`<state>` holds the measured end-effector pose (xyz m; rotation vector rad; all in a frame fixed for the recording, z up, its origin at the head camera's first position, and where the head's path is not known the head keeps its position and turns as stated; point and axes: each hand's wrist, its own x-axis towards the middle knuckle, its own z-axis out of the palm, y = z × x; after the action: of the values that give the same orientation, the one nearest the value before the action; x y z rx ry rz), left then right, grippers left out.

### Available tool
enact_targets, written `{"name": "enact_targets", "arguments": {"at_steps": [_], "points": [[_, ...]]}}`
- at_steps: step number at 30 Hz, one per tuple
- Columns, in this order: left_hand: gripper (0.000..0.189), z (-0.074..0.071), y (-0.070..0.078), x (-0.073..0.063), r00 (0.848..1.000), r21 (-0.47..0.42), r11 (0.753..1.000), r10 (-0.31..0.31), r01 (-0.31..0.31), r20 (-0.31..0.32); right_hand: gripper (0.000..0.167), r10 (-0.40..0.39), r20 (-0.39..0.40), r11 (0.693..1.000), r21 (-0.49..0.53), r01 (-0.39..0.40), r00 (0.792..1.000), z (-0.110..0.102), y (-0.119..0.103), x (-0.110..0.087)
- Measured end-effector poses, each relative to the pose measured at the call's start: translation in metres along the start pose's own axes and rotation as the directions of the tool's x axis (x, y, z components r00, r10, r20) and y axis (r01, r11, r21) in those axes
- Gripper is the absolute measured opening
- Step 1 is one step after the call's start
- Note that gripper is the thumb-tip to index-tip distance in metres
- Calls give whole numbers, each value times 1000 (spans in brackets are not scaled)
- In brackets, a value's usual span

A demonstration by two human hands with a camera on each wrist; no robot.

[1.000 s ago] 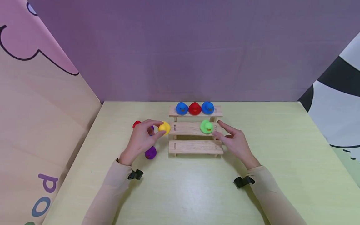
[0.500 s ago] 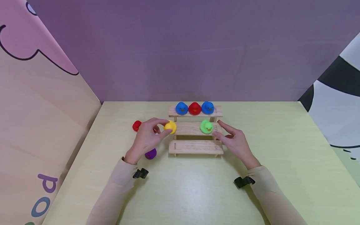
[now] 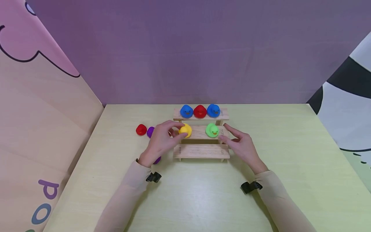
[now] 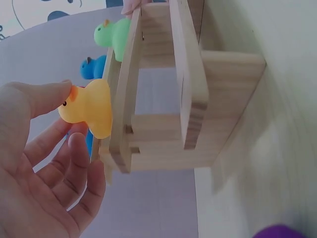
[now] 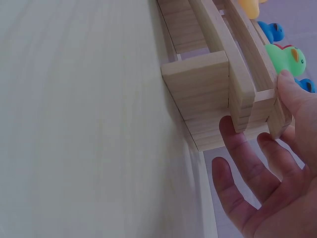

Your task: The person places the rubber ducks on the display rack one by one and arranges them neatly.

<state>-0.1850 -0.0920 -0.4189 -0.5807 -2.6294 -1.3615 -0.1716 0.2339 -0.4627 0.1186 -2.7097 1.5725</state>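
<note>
In the head view, my left hand pinches a yellow rubber duck between thumb and index finger. The duck is at the left part of the middle step of a three-step wooden stand, its base right at the step's top in the left wrist view. On the same step, further right, sits a green rubber duck. My right hand holds the right end of that step, thumb at the front corner and index finger at the back. In the right wrist view its other fingers extend beside the stand.
Two blue ducks, one left and one right, flank a red duck on the top step. Left of the stand, a red duck and two purple ones, one behind and one nearer, are partly hidden by my left hand.
My left hand has carried the yellow duck rightward, from beside the stand to over the middle step's left part. The right hand has stayed in place.
</note>
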Motion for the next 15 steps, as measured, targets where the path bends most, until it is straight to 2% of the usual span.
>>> {"name": "enact_targets", "arguments": {"at_steps": [15], "points": [[33, 21, 10, 11, 1000, -37, 999, -7, 8, 19, 67, -9, 6, 1000, -14, 9, 1000, 2, -1, 1]]}}
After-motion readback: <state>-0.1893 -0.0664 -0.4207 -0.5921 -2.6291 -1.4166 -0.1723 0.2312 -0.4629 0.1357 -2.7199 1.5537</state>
